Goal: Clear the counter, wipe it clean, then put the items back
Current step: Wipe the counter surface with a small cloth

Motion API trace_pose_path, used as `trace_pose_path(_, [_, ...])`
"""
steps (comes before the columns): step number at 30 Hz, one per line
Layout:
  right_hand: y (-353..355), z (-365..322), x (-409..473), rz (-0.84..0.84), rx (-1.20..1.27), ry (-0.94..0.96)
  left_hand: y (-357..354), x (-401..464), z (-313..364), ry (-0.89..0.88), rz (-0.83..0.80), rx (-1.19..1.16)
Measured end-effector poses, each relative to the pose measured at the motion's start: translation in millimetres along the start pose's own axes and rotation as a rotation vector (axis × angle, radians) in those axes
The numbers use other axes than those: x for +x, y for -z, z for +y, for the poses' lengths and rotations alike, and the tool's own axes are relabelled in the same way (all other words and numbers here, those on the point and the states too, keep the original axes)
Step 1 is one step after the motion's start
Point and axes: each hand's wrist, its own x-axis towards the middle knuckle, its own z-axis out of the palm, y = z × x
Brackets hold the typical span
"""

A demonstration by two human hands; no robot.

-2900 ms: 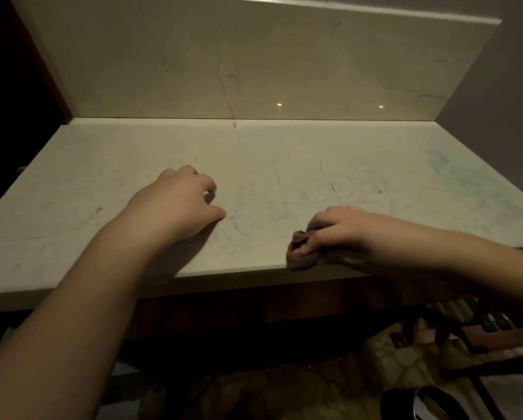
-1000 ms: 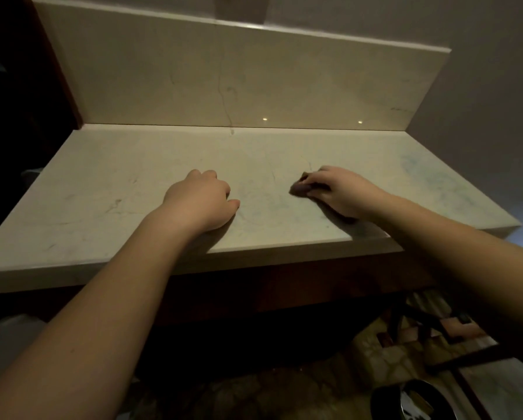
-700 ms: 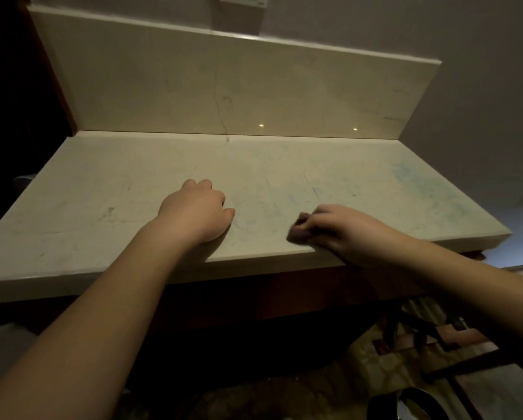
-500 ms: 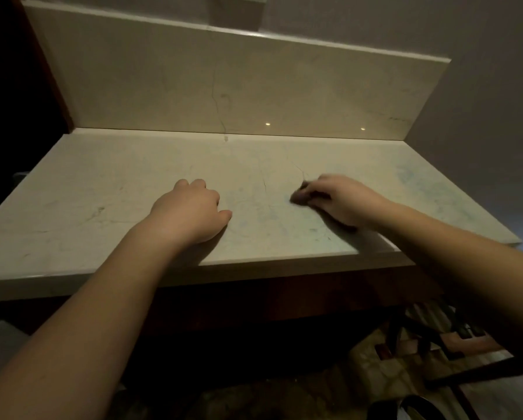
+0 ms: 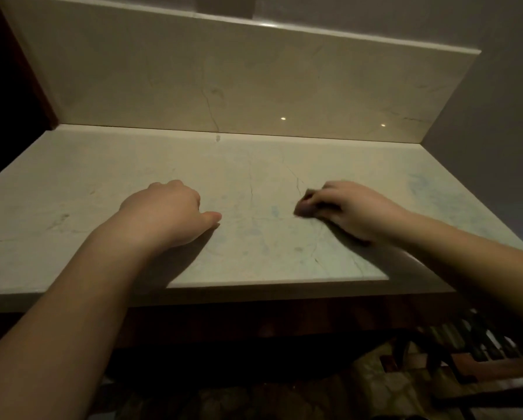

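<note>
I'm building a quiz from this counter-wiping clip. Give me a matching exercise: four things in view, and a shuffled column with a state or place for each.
1. left hand
2. right hand
3. cloth
4. backsplash

a. upright behind the counter
b. dark wad under fingers
c. rests knuckled on the counter, holding nothing
d. grips the cloth

Pairs: 1-c, 2-d, 3-b, 4-a

Single head-worn view, looking forward and down, close over the counter (image 5: 72, 207), backsplash (image 5: 163, 80) beyond
</note>
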Motion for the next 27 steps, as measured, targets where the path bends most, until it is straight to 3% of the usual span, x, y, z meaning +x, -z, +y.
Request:
trace_pose_path(2, [0,22,30,0.036,-0.05,-0.146,2,1,8,0.029,-0.008,-0.002])
trace_pose_path(4, [-2,23,34,0.04,-0.063,-0.142,1,2,16,0.03,-0.018,-0.016])
trace_pose_path(9, [-3,-18,-38,-0.08,0.077,0.252,-5,8,39,-0.036,-0.053,-0.055])
trace_pose_path(11, [-2,-13,-43,-0.122,0.051,0.316,-5,12,47,-0.039,-0.069,-0.042])
trace_pose_path(13, [-2,0,-18,-0.089,0.053,0.254,-3,14,52,-0.029,-0.085,-0.02])
trace_pose_path(17, [-1,63,79,0.023,-0.016,-0.109,0,15,55,-0.02,-0.096,0.012])
trace_pose_path(19, [-1,79,111,0.029,-0.039,-0.186,1,16,55,-0.022,-0.1,0.015])
trace_pose_path(27, [-13,29,69,-0.001,-0.017,0.121,1,19,55,-0.024,-0.098,0.034])
